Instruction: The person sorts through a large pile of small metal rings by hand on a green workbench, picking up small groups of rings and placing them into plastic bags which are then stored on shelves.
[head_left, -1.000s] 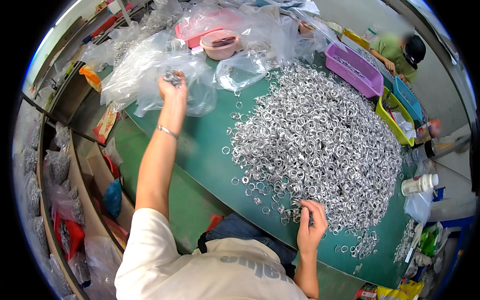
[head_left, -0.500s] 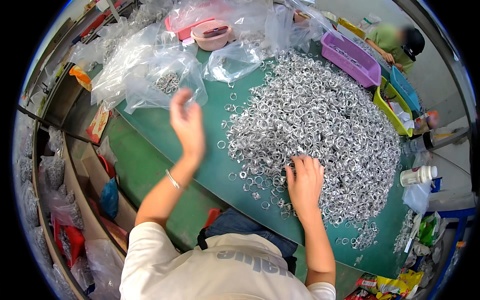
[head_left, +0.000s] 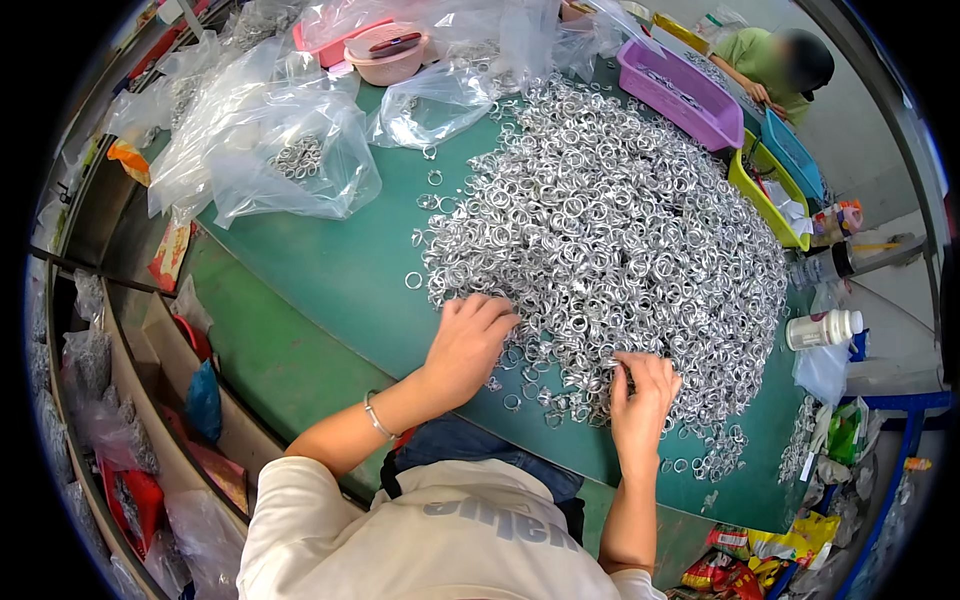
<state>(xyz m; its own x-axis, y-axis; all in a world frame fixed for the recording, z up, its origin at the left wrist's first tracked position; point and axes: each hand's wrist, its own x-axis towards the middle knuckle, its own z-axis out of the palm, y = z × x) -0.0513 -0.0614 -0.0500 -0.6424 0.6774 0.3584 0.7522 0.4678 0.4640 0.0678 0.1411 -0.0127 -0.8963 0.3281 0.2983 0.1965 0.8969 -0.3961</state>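
A large heap of silver-coloured metal rings (head_left: 620, 220) covers much of the green table (head_left: 330, 265). At the heap's near left edge, my left hand (head_left: 468, 350) reaches in with its fingers bent together; its fingertips are hidden among the rings. My right hand (head_left: 642, 405) is at the near side of the heap, thumb and fingers drawn together in a pinch. Whatever lies between those fingertips is too small to make out against the rings. Loose rings lie around both hands. A clear plastic bag (head_left: 340, 165) with some rings inside rests at the far left.
Beyond the heap stand a purple basket (head_left: 690, 105), a yellow-green basket (head_left: 765, 200) and a blue tray (head_left: 795, 160). A pink bowl (head_left: 385, 65) sits at the back. The white bottle (head_left: 825, 330) is at right. Across the table a person (head_left: 765, 70) in green works.
My left hand has come from near the plastic bag down and right to the heap's edge. My right hand has shifted slightly nearer to me and closed into a pinch. The whole view has shifted a little.
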